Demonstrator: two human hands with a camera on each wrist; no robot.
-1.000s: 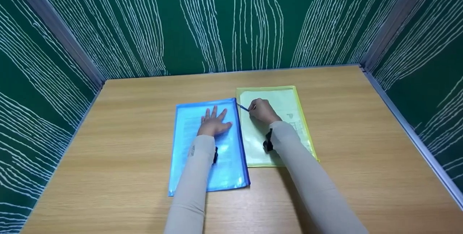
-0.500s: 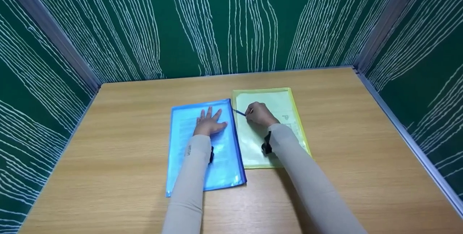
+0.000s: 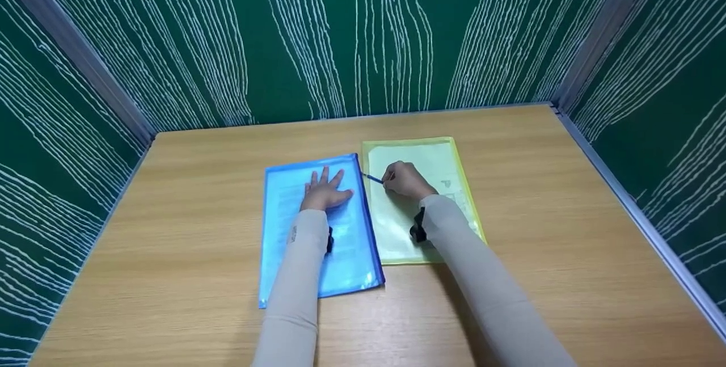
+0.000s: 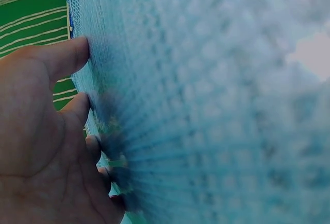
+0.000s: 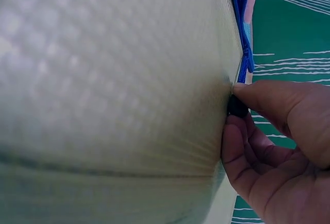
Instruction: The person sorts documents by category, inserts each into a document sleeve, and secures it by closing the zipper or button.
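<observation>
A blue mesh zip folder (image 3: 354,248) with a printed sheet visible inside lies on the table. My left hand (image 3: 326,192) rests on its upper part, fingers spread; the left wrist view shows the fingertips touching the mesh. Along the folder's right edge runs a dark blue zipper (image 3: 372,231). From near the top of that edge a blue zipper pull (image 3: 372,178) stretches out to the right. My right hand (image 3: 407,180) pinches the pull's end, above a yellow zip folder (image 3: 397,245). In the right wrist view the pull's dark end (image 5: 237,106) sits between thumb and fingers.
The yellow folder lies right beside the blue one and holds a pale sheet with drawings. Wood-grain tabletop (image 3: 181,231) surrounds both. Green panels with white lines (image 3: 391,38) stand at the back and sides, joined by grey corner posts (image 3: 592,32).
My right hand has drawn the zipper pull a short way down the blue folder's right edge, toward me. My left hand stays spread on the folder. The head view has shifted slightly.
</observation>
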